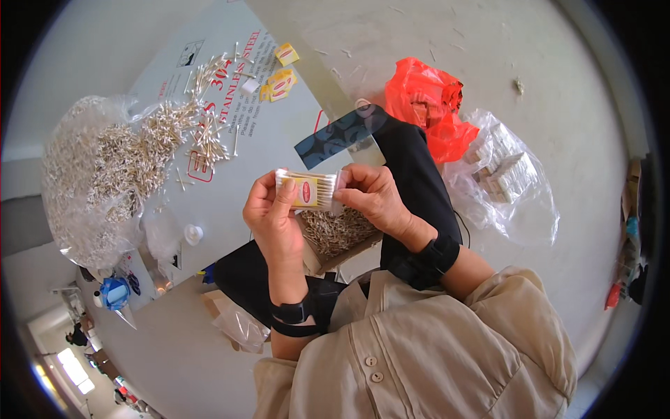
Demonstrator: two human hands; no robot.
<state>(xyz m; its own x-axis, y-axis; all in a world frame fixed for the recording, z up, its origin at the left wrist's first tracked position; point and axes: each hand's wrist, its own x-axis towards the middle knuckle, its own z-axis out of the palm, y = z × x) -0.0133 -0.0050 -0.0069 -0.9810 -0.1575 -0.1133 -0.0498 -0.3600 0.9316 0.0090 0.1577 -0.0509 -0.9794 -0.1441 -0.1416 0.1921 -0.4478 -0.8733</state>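
Observation:
Between my two hands is a small clear packet of cotton swabs (322,192) with a yellow label card inside. My left hand (273,213) grips its left end, the thumb lying across the front. At the right end, my right hand (377,197) pinches the plastic edge between thumb and fingers. Below the packet, an open cardboard box (315,260) full of loose cotton swabs sits at my lap, partly hidden by my hands. A big clear bag of cotton swabs (91,181) spills onto the table at the left.
Yellow label cards (279,85) and a white cap (249,86) lie on the printed table sheet (230,167). To the right are a red plastic bag (422,98) and a clear bag of white packs (508,174) on the floor. A blue container (115,293) stands at the lower left.

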